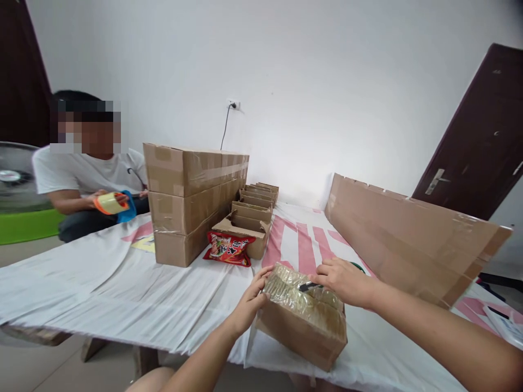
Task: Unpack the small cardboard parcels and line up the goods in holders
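A small cardboard box (300, 326), its top covered in shiny, wrinkled clear tape, sits in front of me near the table's edge. My left hand (251, 296) grips its left edge, fingers along the top and thumb at the side. Over the top of the box, my right hand (338, 279) is closed on a slim black tool (309, 286) that lies against the tape; its exact kind is unclear. Part of a green round thing (358, 267) shows behind that hand. Beyond the box lies a red printed food packet (229, 249), leaning against an open carton (258, 239).
Stacked sealed cartons (169, 204) rise at left, beside a row of open cartons (259, 193). A large cardboard sheet (404, 234) stands at right. Across the table (110, 294), a co-worker (96, 174) holds a tape dispenser (116, 204). A fan (18, 179) stands far left.
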The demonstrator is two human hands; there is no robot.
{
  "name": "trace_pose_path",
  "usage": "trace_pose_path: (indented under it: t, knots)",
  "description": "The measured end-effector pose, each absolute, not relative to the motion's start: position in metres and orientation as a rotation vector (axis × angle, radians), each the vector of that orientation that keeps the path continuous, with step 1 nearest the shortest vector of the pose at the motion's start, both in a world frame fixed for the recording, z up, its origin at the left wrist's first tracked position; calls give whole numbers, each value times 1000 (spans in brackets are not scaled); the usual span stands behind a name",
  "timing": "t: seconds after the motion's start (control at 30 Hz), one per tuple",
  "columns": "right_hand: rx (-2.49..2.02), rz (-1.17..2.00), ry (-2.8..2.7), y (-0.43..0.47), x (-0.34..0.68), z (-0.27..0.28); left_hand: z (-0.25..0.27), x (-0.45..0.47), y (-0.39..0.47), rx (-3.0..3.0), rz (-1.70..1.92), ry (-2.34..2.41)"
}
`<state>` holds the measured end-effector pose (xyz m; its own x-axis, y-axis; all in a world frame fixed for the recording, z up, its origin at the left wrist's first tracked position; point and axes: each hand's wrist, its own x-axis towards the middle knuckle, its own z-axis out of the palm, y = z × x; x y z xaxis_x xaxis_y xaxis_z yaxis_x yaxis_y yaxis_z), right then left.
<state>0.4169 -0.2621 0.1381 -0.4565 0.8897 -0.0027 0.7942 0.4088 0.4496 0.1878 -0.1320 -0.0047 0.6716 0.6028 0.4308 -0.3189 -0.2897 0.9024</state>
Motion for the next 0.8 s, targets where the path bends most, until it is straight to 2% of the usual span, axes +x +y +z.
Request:
trace_pose_path:
  t: [0.4,0.8]
  knots:
    - [1445,728,2380,-264,403,122,-16,196,-129,1813,952,246]
    - [1445,713,2350,-284,418,123,-18,199,-132,1934,937,281]
